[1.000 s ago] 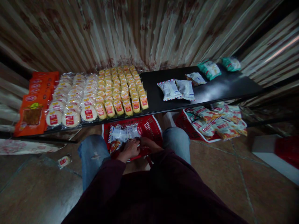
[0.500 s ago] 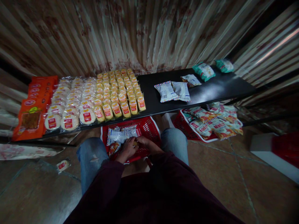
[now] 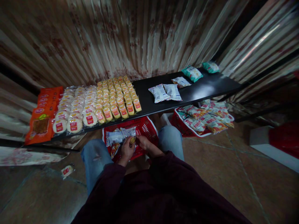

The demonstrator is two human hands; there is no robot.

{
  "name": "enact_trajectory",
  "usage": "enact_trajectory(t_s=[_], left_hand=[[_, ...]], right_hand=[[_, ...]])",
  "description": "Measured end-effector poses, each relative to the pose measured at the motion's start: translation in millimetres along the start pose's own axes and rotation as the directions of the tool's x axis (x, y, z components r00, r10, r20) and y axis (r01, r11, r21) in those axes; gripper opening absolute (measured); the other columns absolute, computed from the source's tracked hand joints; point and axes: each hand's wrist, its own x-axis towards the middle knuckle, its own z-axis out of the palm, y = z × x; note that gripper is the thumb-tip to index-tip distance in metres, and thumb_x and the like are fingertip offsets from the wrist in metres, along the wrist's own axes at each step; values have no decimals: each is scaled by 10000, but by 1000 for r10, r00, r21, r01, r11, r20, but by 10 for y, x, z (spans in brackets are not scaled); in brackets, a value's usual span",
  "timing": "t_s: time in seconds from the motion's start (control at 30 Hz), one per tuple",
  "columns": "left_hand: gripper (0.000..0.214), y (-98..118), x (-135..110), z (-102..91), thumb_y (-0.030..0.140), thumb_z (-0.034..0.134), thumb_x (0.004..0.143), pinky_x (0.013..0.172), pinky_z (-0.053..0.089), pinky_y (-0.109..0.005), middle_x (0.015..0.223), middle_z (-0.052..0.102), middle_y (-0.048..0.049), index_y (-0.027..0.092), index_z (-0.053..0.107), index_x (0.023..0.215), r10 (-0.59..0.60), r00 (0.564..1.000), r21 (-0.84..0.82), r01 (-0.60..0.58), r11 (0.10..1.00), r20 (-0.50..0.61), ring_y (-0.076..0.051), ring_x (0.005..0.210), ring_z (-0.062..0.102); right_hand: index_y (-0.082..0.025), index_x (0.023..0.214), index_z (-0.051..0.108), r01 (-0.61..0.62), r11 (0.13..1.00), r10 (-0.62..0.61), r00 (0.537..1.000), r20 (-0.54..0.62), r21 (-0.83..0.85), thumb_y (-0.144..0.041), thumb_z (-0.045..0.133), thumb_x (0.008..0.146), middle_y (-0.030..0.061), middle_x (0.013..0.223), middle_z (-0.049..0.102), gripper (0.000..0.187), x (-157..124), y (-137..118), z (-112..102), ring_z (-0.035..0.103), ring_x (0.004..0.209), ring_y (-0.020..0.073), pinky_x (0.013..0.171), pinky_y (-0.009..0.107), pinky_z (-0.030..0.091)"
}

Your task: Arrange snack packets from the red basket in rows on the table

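Observation:
Over the red basket between my knees, both my hands are close together. My left hand is closed round a small yellowish snack piece, whose exact kind is too dim to tell. Just to its right, the fingers of my right hand are pressed together; what they hold, if anything, is hidden. White snack bags with striped edges lie in the basket, beside a bag showing an orange-brown picture.
A black shelf carries orange packets, round white wrapped cakes, yellow wrapped cakes, white bags and green bags. A second red basket of snack bags stands right. One packet lies on the floor.
My hands have moved slightly apart, and the yellowish piece now shows more clearly in my left hand. The whole view has shifted a little as my head turned.

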Motion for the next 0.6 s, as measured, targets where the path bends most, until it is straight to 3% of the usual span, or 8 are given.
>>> enact_trajectory(t_s=[0.13,0.3,0.47,0.6], left_hand=[[472,53,-138,-50,164,501,776,1066,405,-443,1327,556,-116,175,545,1246,48,997,3,-48,999,-67,-228,1245,507],[608,125,-288,-94,133,475,758,1060,416,-425,1345,543,-123,170,423,1363,60,995,-3,-60,998,-77,-226,1256,501],[565,236,-364,-153,144,462,778,1046,429,-408,1337,544,-130,156,442,1342,84,992,3,-84,996,-97,-224,1243,510],[487,321,-398,-198,196,467,814,1009,457,-403,1321,551,-143,145,482,1298,75,990,-34,-80,996,-119,-222,1226,518]], right_hand=[[-186,632,508,-93,978,98,995,-19,185,-138,448,841,2,543,554,222,-129,19,87,563,550,138,601,261,488],[-183,674,554,-99,937,101,995,9,334,-244,512,870,16,607,598,210,-311,-8,73,574,591,134,585,231,477],[-176,706,589,-86,880,77,996,40,468,-273,534,867,11,580,594,197,-387,-16,58,558,571,132,564,223,466],[-180,702,584,-93,883,72,995,63,460,-282,507,866,-4,522,559,208,-395,25,56,517,515,130,517,224,445]])
